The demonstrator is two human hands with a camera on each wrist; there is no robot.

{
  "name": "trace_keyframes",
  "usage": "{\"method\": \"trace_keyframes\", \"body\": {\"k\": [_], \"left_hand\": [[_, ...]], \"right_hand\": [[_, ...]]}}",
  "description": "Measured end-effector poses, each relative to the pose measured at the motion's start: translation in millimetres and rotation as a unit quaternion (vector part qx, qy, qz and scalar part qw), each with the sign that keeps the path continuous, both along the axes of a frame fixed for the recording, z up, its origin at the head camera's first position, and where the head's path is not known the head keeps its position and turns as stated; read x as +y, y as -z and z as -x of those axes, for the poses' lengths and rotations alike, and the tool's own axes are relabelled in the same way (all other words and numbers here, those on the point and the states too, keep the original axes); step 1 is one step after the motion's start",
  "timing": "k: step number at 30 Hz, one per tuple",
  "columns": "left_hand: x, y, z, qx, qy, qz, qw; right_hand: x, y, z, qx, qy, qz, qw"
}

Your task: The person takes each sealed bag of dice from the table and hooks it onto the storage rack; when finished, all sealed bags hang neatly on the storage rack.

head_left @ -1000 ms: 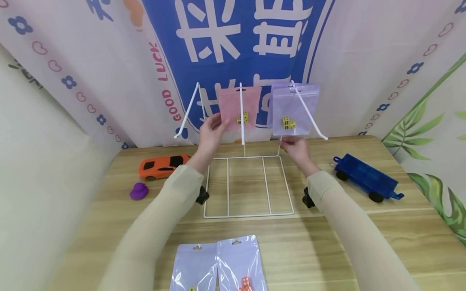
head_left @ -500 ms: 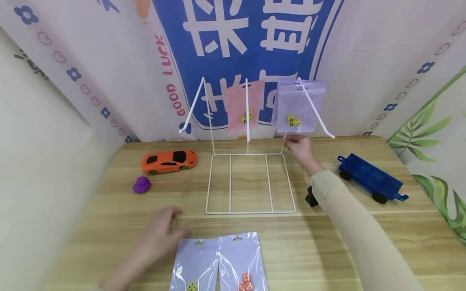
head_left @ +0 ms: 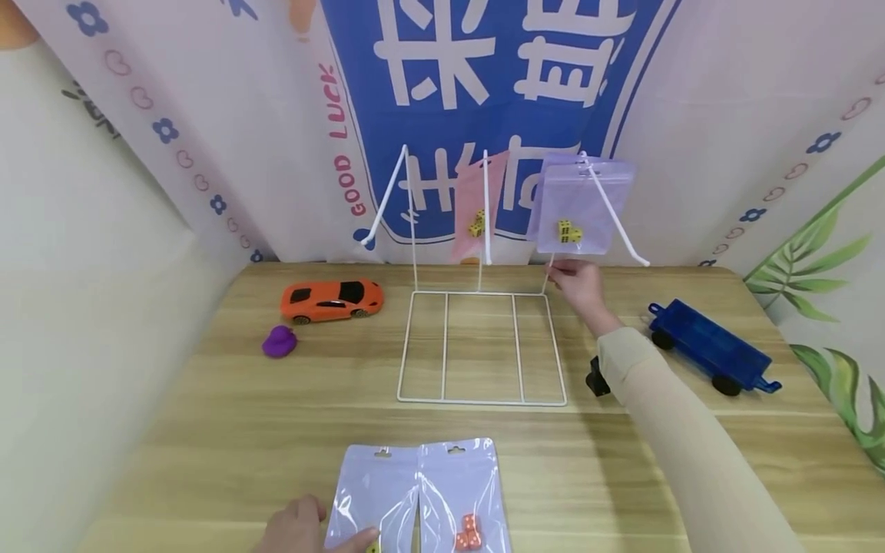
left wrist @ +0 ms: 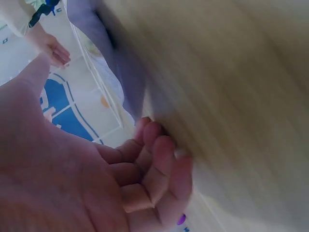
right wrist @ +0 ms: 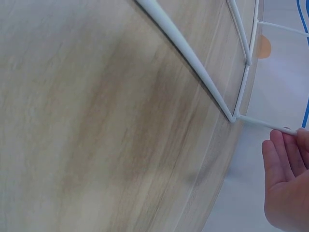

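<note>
Resting at the near edge of the table (head_left: pixel 207 430), my left hand (head_left: pixel 299 528) has its thumb on the lower corner of the left clear pouch (head_left: pixel 373 495), which holds a yellow die and lies flat just beside a second clear pouch (head_left: pixel 462 491) with orange dice. From the left wrist view the fingers (left wrist: pixel 159 169) are curled loosely against the wood at the pouch's edge, though that picture is blurred and I cannot tell whether they truly pinch it.

My right hand (head_left: pixel 579 286) is at the far right of the white wire rack (head_left: pixel 482 349), fingers around the thin upright rod just under the hanging purple pouch (head_left: pixel 579 206), which carries 2 yellow dice. In the right wrist view the fingertips (right wrist: pixel 285 150) touch that rod near the rack's base corner. A pink pouch (head_left: pixel 477 203) hangs on the middle hook, turned partly edge-on.

An orange toy car (head_left: pixel 332 299) and a purple duck (head_left: pixel 280 341) sit to the left, a blue toy wagon (head_left: pixel 712 347) to the right.
</note>
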State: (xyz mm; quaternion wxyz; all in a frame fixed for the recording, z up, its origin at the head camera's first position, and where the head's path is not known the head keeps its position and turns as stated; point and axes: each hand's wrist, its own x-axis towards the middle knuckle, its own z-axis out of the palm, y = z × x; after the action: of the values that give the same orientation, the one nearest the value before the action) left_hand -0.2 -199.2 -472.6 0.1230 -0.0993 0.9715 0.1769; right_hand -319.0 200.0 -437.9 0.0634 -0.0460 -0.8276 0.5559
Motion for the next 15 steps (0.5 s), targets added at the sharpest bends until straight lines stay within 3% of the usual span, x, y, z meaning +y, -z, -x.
{"method": "trace_keyframes", "body": {"k": [2, 11, 15], "left_hand": [[3.9, -1.8, 1.0, -0.007, -0.002, 0.003, 1.0000], [14.0, -12.2, 10.8, -0.020, 0.041, 0.028, 0.9986], [18.5, -15.9, 11.7, -0.029, 0.032, 0.042, 0.9982]], "right_hand": [[1, -0.3, -0.2, -0.004, 0.000, -0.003, 1.0000], [1, -1.1, -3.2, 0.001, -0.001, -0.005, 1.0000], [0, -2.2, -2.8, 0.008, -0.001, -0.012, 0.9999]]}}
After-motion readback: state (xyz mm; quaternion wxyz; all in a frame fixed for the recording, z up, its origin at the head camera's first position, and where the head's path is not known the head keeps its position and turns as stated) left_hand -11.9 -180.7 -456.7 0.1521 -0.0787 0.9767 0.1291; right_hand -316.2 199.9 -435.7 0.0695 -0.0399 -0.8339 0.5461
